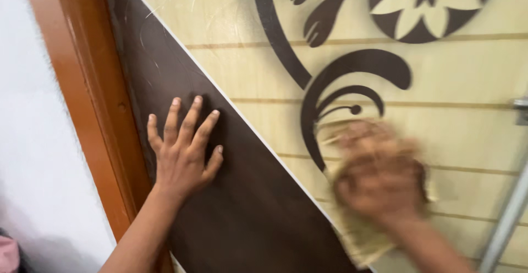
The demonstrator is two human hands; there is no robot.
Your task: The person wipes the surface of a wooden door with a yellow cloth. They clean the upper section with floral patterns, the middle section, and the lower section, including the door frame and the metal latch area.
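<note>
A door (pixel 456 130) fills the view, cream with dark brown floral curls and a dark brown panel (pixel 247 212) along its hinge side. My left hand (pixel 184 152) lies flat on the dark panel, fingers spread, holding nothing. My right hand (pixel 379 176) is blurred with motion and presses a beige cloth (pixel 360 240) against the cream part, just below the curled pattern. The cloth hangs out under my palm.
An orange-brown wooden door frame (pixel 91 102) runs down the left, with a white wall (pixel 33 141) beyond it. A metal handle bar (pixel 509 218) and its fitting stand at the right edge of the door.
</note>
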